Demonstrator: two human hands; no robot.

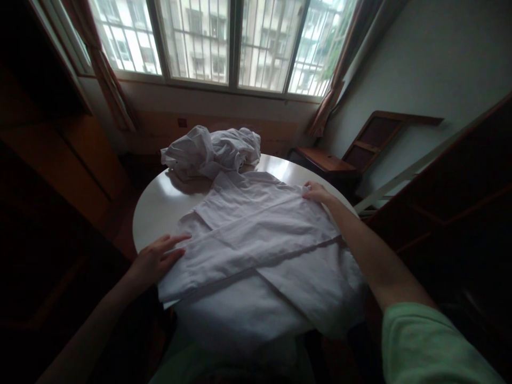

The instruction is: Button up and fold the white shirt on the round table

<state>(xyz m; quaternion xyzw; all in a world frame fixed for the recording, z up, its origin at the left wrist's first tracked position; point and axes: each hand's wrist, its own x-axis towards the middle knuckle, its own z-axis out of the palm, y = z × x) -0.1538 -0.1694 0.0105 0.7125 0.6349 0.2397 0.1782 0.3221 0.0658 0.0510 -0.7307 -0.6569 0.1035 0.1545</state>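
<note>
The white shirt (256, 250) lies flat across the round table (160, 202), its folded band running from near-left to far-right between our hands. Our left hand (158, 258) presses spread on its near-left edge; our right hand (316, 192) pinches the far-right corner. A crumpled pile (212, 152) sits just behind.

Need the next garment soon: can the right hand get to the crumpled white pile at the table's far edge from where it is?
Probably yes. The right hand rests on the flat shirt, the crumpled pile lies just beyond, and nothing stands between them.
</note>
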